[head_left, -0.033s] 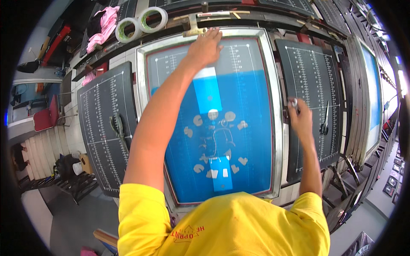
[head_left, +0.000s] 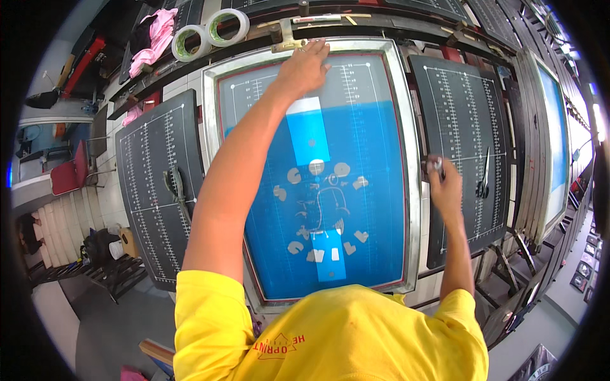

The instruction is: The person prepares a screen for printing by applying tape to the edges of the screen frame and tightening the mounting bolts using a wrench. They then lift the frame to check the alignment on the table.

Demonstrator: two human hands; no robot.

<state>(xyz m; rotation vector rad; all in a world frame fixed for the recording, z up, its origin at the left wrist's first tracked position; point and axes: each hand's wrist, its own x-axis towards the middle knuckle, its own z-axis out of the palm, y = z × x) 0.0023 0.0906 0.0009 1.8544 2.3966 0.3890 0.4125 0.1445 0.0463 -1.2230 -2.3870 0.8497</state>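
A screen printing frame point(head_left: 411, 209) with pale metal bars lies in front of me. Its blue mesh point(head_left: 375, 222) carries a ring of clear design shapes, and two light rectangles show through it. My left hand point(head_left: 305, 68) rests on the far bar, fingers stretched over it beside a metal bracket point(head_left: 287, 35). At the right bar, my right hand point(head_left: 447, 184) is closed around a small metallic piece, mostly hidden by the fingers; I cannot tell whether it is attached to the frame. Scissors point(head_left: 485, 178) with dark handles lie right of that hand on a dark printing board point(head_left: 467, 222).
Another dark board point(head_left: 143, 209) on the left bears a grey-green tool point(head_left: 175, 190). Two tape rolls point(head_left: 227, 28) and pink cloth point(head_left: 152, 41) lie at the far left. A pen point(head_left: 316, 19) sits on the far rail. Another blue screen point(head_left: 551, 140) stands at right.
My right hand has shifted slightly toward me along the right bar, still closed. My left hand stays on the far bar. The view has shifted a little.
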